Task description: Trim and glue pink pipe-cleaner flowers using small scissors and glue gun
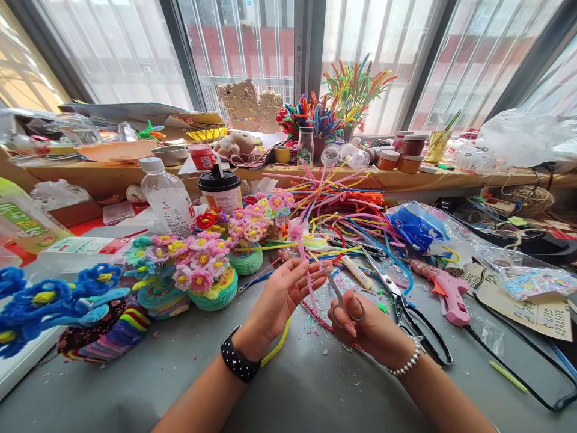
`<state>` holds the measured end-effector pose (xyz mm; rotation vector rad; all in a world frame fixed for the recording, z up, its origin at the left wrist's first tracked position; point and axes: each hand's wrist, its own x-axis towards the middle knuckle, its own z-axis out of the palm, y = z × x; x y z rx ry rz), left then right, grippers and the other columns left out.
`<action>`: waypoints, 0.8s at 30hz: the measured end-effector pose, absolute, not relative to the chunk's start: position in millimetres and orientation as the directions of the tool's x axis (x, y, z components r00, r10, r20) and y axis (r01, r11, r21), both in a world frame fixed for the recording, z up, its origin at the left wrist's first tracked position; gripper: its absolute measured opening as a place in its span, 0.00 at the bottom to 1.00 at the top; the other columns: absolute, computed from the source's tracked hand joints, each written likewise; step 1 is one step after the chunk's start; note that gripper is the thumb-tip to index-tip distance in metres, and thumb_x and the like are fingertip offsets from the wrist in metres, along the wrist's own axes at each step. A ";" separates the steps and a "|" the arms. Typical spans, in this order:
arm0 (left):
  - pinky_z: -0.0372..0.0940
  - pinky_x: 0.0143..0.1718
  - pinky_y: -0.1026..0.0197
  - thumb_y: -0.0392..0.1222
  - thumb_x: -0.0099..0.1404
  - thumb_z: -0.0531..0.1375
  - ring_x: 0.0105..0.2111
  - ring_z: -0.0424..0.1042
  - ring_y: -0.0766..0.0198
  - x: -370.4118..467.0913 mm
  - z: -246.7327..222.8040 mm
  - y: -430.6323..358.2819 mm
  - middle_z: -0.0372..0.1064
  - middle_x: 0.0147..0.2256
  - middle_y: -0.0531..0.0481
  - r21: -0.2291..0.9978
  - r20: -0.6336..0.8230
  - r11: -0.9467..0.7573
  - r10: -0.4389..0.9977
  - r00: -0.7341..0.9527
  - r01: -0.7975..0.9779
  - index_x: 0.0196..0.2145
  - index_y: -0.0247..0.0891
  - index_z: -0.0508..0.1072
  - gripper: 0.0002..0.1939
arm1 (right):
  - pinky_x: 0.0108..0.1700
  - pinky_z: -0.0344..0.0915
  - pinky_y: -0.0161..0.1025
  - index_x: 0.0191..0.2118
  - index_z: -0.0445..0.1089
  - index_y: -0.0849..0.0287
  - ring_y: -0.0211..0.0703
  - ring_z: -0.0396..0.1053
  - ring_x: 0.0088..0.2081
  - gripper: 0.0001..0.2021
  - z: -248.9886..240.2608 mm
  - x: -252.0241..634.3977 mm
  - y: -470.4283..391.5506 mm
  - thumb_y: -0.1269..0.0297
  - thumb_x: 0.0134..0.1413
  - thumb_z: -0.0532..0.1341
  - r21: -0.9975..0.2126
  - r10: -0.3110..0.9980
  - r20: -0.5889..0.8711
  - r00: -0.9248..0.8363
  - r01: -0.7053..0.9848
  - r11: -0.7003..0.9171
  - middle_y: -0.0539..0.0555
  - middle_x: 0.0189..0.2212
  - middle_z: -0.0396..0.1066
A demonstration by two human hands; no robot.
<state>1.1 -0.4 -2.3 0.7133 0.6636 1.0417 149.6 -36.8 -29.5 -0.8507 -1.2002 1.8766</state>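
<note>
My left hand (285,293), palm up, pinches a pink pipe cleaner (309,282) between thumb and fingers. Its fuzzy pink top (296,233) stands above the fingertips, and the stem hangs below them. In my right hand (376,328) is a small pair of scissors (336,291), my fingers through its loops. The blades point up and left, close to the left fingertips; I cannot tell whether they touch the pipe cleaner. A red beaded strand (315,316) lies on the table beneath the hands, and a yellow strand (277,349) runs by the left wrist.
Pipe-cleaner flowers in pots (210,264) and a blue-flowered pot (106,328) stand left. Behind are a water bottle (166,195), a lidded cup (220,191) and loose pipe cleaners (338,201). Rightward lie large black-handled scissors (396,294) and a pink glue gun (446,288) with its cord.
</note>
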 end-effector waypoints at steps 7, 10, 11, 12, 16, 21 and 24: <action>0.67 0.38 0.65 0.34 0.56 0.57 0.32 0.73 0.67 0.8 -2.3 2.5 0.73 0.34 0.44 0.774 -0.180 0.327 0.934 0.308 -0.542 0.30 0.34 0.66 0.02 | 0.17 0.35 0.33 0.13 0.51 0.59 0.28 0.39 0.13 0.29 -30.0 149.3 -35.9 0.36 0.39 0.52 -0.927 0.833 -0.140 -0.535 -0.225 -0.300 0.41 0.11 0.42; 0.66 0.38 0.66 0.33 0.57 0.56 0.32 0.73 0.66 0.5 -1.2 3.1 0.73 0.34 0.43 0.791 -0.183 0.313 0.941 0.285 -0.526 0.29 0.34 0.65 0.01 | 0.18 0.35 0.33 0.13 0.52 0.60 0.28 0.40 0.14 0.28 -28.8 150.9 -35.6 0.37 0.40 0.52 -0.930 0.840 -0.145 -0.522 -0.218 -0.297 0.41 0.11 0.43; 0.66 0.38 0.65 0.34 0.56 0.56 0.32 0.73 0.66 0.4 -0.9 3.1 0.73 0.35 0.43 0.802 -0.186 0.308 0.943 0.277 -0.512 0.29 0.34 0.65 0.02 | 0.18 0.35 0.33 0.13 0.52 0.60 0.28 0.40 0.15 0.28 -28.3 152.1 -35.5 0.37 0.40 0.53 -0.933 0.846 -0.147 -0.513 -0.213 -0.291 0.42 0.11 0.43; 0.66 0.37 0.65 0.34 0.56 0.57 0.33 0.73 0.65 0.5 -0.7 3.0 0.73 0.35 0.43 0.816 -0.189 0.302 0.945 0.267 -0.492 0.28 0.34 0.64 0.02 | 0.18 0.35 0.33 0.13 0.53 0.60 0.28 0.40 0.15 0.28 -27.5 153.5 -35.4 0.37 0.40 0.53 -0.937 0.852 -0.146 -0.503 -0.207 -0.283 0.42 0.12 0.44; 0.66 0.38 0.60 0.36 0.56 0.58 0.33 0.73 0.62 2.9 -0.8 1.2 0.73 0.33 0.42 0.870 -0.202 0.290 0.948 0.248 -0.398 0.27 0.35 0.62 0.05 | 0.20 0.34 0.33 0.13 0.53 0.61 0.28 0.38 0.16 0.27 -23.3 159.0 -34.2 0.39 0.42 0.54 -0.938 0.875 -0.130 -0.467 -0.227 -0.260 0.42 0.13 0.42; 0.64 0.40 0.56 0.37 0.57 0.56 0.32 0.73 0.61 7.6 -1.4 -1.4 0.73 0.31 0.43 0.921 -0.234 0.296 0.940 0.248 -0.253 0.26 0.36 0.59 0.07 | 0.19 0.33 0.33 0.14 0.54 0.61 0.28 0.34 0.16 0.27 -18.7 160.5 -32.0 0.40 0.42 0.54 -0.901 0.898 -0.188 -0.397 -0.294 -0.319 0.41 0.11 0.40; 0.62 0.42 0.57 0.37 0.59 0.53 0.35 0.72 0.62 7.8 -4.3 -0.2 0.73 0.31 0.44 0.946 -0.230 0.275 0.943 0.241 -0.171 0.26 0.37 0.58 0.06 | 0.19 0.31 0.32 0.15 0.54 0.61 0.27 0.33 0.15 0.26 -18.3 160.3 -30.2 0.41 0.42 0.55 -0.879 0.903 -0.270 -0.335 -0.298 -0.373 0.40 0.10 0.40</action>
